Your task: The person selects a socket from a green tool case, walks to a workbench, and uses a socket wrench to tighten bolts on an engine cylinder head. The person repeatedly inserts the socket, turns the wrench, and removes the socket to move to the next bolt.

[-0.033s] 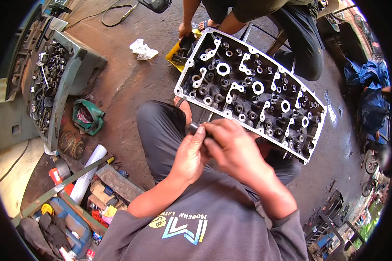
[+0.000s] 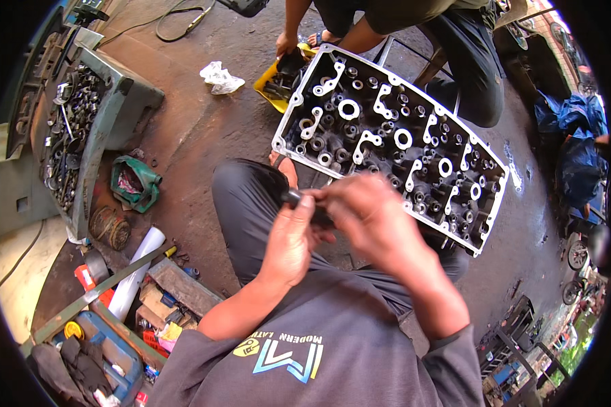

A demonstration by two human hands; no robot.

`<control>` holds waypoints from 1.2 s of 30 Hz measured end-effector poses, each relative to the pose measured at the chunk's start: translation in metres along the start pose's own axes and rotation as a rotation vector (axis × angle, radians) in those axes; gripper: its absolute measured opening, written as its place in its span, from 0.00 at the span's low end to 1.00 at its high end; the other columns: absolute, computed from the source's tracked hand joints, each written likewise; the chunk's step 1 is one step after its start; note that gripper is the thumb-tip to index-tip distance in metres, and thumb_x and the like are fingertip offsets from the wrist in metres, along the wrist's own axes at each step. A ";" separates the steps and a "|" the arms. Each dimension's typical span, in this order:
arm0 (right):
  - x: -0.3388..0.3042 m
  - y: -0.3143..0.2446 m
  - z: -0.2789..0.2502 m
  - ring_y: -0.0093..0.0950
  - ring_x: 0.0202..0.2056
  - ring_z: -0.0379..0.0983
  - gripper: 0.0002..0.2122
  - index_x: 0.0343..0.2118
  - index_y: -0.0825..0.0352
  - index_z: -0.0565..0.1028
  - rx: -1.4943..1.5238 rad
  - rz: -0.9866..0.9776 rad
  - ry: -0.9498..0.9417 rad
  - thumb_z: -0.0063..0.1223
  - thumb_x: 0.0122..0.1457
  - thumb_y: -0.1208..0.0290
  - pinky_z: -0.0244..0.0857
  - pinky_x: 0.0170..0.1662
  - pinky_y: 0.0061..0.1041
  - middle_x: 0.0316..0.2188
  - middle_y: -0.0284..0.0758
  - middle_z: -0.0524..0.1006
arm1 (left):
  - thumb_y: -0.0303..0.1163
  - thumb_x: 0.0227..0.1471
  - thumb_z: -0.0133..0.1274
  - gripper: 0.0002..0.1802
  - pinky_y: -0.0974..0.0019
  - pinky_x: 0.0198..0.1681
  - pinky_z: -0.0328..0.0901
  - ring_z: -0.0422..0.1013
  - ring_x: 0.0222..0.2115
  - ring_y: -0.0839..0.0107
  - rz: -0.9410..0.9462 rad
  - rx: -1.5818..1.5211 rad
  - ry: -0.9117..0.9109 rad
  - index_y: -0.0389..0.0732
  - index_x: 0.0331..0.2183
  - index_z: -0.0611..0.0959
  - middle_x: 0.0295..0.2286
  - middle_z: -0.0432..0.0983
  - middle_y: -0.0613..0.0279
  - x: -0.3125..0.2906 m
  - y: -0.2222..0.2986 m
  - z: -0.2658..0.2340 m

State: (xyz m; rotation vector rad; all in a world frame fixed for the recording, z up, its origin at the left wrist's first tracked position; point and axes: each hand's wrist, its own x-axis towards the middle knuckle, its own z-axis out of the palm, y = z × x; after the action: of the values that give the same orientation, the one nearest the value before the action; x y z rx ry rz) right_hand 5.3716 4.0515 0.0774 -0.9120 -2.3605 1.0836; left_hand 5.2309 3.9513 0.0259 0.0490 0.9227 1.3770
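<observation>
My left hand is closed around a small dark cylindrical part, whose rounded end sticks out past the thumb. My right hand is close against it on the right, its fingertips near the part; motion blur smears the fingers, so their grip is unclear. Just beyond both hands lies a large engine cylinder head, a pale-rimmed metal casting with dark recesses and round bores, tilted down to the right. My right hand overlaps its near edge.
Across the casting, another person's hand grips a yellow container of dark parts. Crumpled white plastic lies on the floor. At left are a metal tray of parts, a cut green jug and a blue toolbox.
My right hand has shifted slightly and become blurred. More of the dark part's end shows, a little farther left. The casting has stayed in place.
</observation>
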 end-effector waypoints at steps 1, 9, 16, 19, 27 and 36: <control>0.015 0.011 -0.013 0.41 0.39 0.71 0.08 0.37 0.68 0.78 -0.168 0.072 0.109 0.54 0.54 0.78 0.67 0.45 0.37 0.34 0.41 0.76 | 0.42 0.68 0.43 0.16 0.69 0.39 0.69 0.74 0.36 0.72 0.131 0.091 0.004 0.39 0.43 0.76 0.37 0.78 0.59 0.007 0.010 -0.006; 0.127 0.103 -0.044 0.33 0.47 0.70 0.05 0.30 0.65 0.79 -0.928 -0.189 -0.336 0.55 0.49 0.74 0.61 0.54 0.34 0.35 0.34 0.76 | 0.37 0.66 0.46 0.12 0.66 0.29 0.67 0.71 0.22 0.74 0.970 0.168 0.420 0.37 0.35 0.74 0.21 0.70 0.66 0.208 0.113 -0.082; 0.131 0.125 -0.036 0.33 0.41 0.68 0.04 0.24 0.64 0.78 -0.853 -0.274 -0.292 0.57 0.42 0.73 0.62 0.50 0.32 0.30 0.34 0.73 | 0.41 0.65 0.48 0.13 0.67 0.26 0.69 0.73 0.21 0.73 0.736 0.183 0.404 0.42 0.32 0.76 0.21 0.71 0.70 0.240 0.108 -0.111; 0.130 0.129 -0.032 0.34 0.40 0.69 0.05 0.23 0.64 0.76 -0.791 -0.282 -0.251 0.59 0.40 0.75 0.62 0.49 0.33 0.29 0.33 0.73 | 0.41 0.65 0.49 0.12 0.69 0.26 0.69 0.73 0.20 0.74 0.658 0.180 0.449 0.42 0.34 0.75 0.21 0.71 0.70 0.240 0.111 -0.111; 0.122 0.127 -0.033 0.39 0.42 0.70 0.04 0.28 0.67 0.78 -0.681 -0.160 -0.259 0.56 0.46 0.78 0.65 0.49 0.37 0.32 0.39 0.75 | 0.41 0.65 0.48 0.14 0.66 0.26 0.69 0.73 0.20 0.74 0.631 0.234 0.471 0.40 0.34 0.77 0.21 0.71 0.69 0.242 0.112 -0.113; 0.113 0.128 -0.024 0.38 0.43 0.69 0.03 0.26 0.67 0.78 -0.733 -0.130 -0.126 0.56 0.47 0.77 0.65 0.50 0.36 0.33 0.39 0.74 | 0.41 0.65 0.48 0.14 0.65 0.28 0.69 0.72 0.21 0.73 0.561 0.245 0.500 0.39 0.37 0.76 0.21 0.71 0.69 0.242 0.112 -0.106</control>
State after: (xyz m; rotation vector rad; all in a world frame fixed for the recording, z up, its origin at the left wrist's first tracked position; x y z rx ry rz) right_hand 5.3558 4.2053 0.0014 -0.9039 -2.9265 0.2019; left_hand 5.0572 4.1337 -0.1126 0.1652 1.5781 1.8258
